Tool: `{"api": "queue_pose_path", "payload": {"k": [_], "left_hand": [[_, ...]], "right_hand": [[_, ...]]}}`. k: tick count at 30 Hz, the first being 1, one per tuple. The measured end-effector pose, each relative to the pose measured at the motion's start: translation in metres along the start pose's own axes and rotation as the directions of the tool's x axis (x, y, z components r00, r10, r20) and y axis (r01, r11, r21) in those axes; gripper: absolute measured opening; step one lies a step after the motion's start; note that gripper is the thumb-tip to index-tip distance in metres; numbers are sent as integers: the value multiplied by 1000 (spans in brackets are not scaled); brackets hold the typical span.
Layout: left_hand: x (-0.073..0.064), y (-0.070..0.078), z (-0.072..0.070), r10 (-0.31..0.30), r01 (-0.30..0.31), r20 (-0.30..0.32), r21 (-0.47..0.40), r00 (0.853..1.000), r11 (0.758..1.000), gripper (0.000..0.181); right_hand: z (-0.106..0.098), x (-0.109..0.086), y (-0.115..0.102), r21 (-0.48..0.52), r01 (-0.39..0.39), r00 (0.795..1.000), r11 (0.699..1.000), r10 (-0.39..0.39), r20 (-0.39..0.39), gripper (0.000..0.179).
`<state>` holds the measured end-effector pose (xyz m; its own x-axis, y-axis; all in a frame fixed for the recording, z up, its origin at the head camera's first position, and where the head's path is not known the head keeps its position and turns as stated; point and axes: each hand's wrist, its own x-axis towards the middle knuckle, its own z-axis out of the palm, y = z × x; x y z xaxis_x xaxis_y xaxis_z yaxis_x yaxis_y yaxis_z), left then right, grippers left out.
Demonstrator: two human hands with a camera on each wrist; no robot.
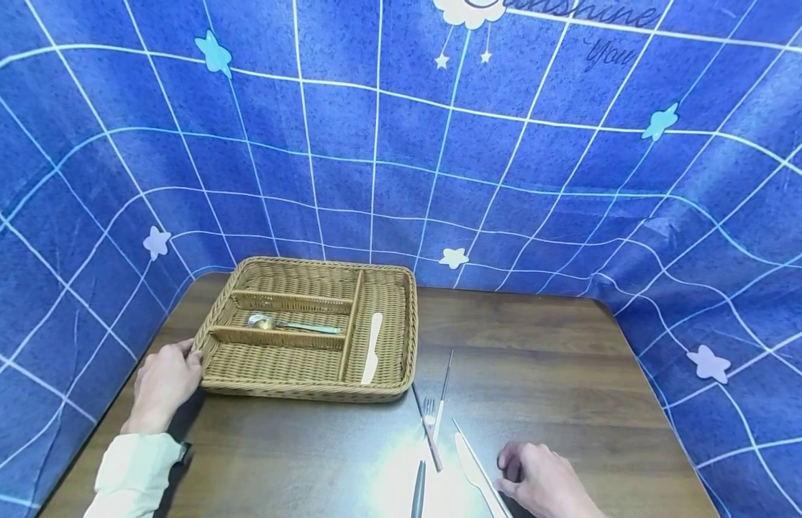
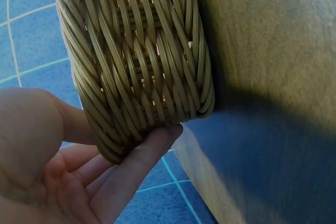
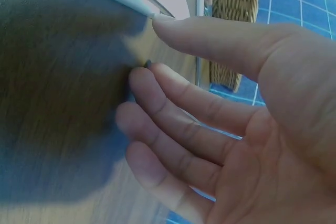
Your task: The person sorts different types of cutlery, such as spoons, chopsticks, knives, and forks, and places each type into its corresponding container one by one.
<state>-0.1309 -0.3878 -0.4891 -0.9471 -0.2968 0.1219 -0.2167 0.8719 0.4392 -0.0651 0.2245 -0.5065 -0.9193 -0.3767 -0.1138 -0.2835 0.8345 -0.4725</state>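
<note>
A wicker cutlery basket with several compartments stands at the back left of the table. At its left side my left hand grips the rim, the thumb on one side and fingers on the other. In the basket lie spoons with a pale green handle and a white knife. My right hand hovers low at the front, fingers loosely bent, nothing held. Its thumb appears to reach the edge of a white-and-metal chopstick, beside another white knife.
A fork with a pinkish handle lies across chopsticks in front of the basket's right corner. A dark handle is at the front edge of the view. Blue gridded cloth surrounds the wooden table.
</note>
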Motion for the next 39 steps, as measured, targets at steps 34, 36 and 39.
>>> {"api": "queue_pose_path", "payload": {"k": [34, 36, 39], "left_hand": [[-2, -1, 3, -7, 7, 1, 9, 1000, 1000, 42], [-2, -1, 2, -9, 9, 3, 9, 1000, 1000, 41], [-1, -1, 2, -6, 6, 2, 12, 1000, 1000, 41]], "right_hand": [[8, 1, -10, -212, -110, 990, 971, 87, -111, 24], [8, 2, -11, -208, -116, 989, 971, 93, -117, 23], [8, 2, -11, -203, -124, 987, 971, 101, -121, 23]]}}
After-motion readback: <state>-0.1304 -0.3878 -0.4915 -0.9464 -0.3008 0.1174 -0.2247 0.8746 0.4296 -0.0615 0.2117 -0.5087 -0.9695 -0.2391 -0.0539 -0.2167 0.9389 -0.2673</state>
